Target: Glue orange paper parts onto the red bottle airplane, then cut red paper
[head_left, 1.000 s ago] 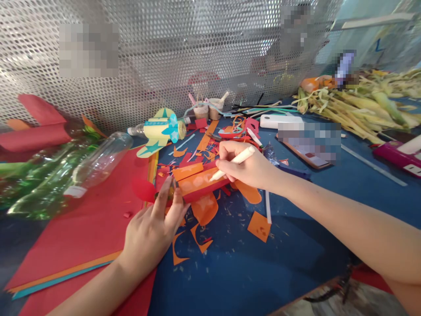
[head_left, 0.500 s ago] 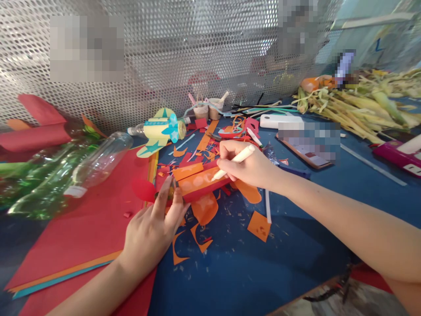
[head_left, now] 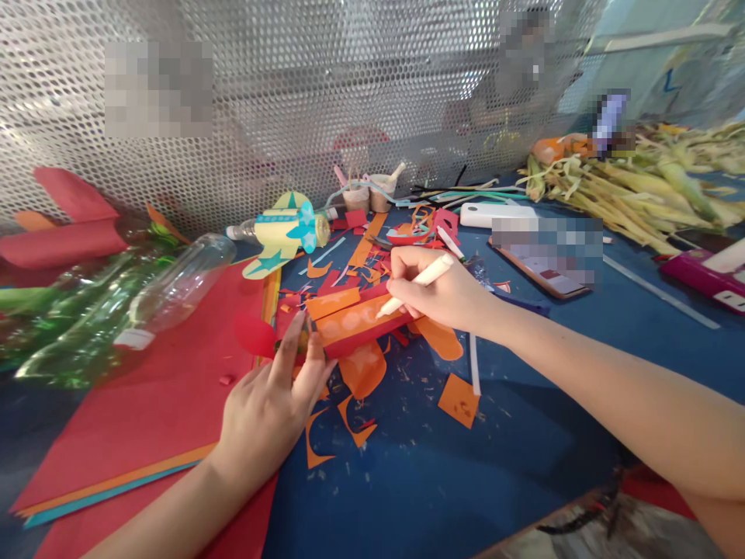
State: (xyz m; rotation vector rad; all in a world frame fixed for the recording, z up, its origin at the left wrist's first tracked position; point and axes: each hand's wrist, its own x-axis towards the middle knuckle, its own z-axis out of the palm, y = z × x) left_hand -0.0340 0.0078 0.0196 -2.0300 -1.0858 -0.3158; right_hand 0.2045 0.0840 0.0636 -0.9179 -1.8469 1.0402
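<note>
My right hand (head_left: 434, 291) pinches a white marker (head_left: 416, 284), whose tip touches an orange strip (head_left: 351, 317) with pale round marks. That strip lies on a red and orange paper-covered craft (head_left: 364, 334), which has a red rounded end (head_left: 254, 334) at its left. Fingers of my left hand (head_left: 273, 396) wrap over the left part of this craft and hold it in place. Beneath it are orange cut shapes (head_left: 364, 370), one with a pale star.
Red sheets (head_left: 174, 380) and plastic bottles (head_left: 180, 279) lie at the left. Paper scraps, a yellow-and-blue rocket-like craft (head_left: 285, 233) and two small cups (head_left: 381, 192) sit behind. At the right are a phone (head_left: 538, 268), a white device (head_left: 494, 215) and dried husks (head_left: 628, 190).
My right hand and the marker have shifted very slightly to the right along the orange strip. The left hand keeps its hold on the craft.
</note>
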